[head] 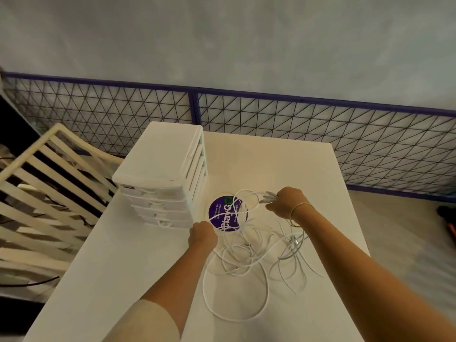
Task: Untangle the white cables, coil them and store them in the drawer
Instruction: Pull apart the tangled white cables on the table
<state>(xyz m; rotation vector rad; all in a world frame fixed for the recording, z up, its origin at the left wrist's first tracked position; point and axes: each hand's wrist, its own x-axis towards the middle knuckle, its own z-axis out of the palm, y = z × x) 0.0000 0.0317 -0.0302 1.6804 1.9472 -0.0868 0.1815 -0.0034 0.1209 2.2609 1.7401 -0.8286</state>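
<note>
A tangle of white cables [243,255] lies on the white table [123,280], with a large loop nearest me and a greyer bundle to the right. My right hand [286,202] pinches several cable ends and lifts a loop over the purple round sticker [225,214]. My left hand [202,234] is curled round a cable strand just left of the tangle. A white drawer unit [162,174] with several shut drawers stands at the table's back left.
A white slatted chair [49,193] stands left of the table. A black wire mesh fence [296,134] with a purple rail runs behind. A dark object with an orange part [447,218] lies on the floor at the right.
</note>
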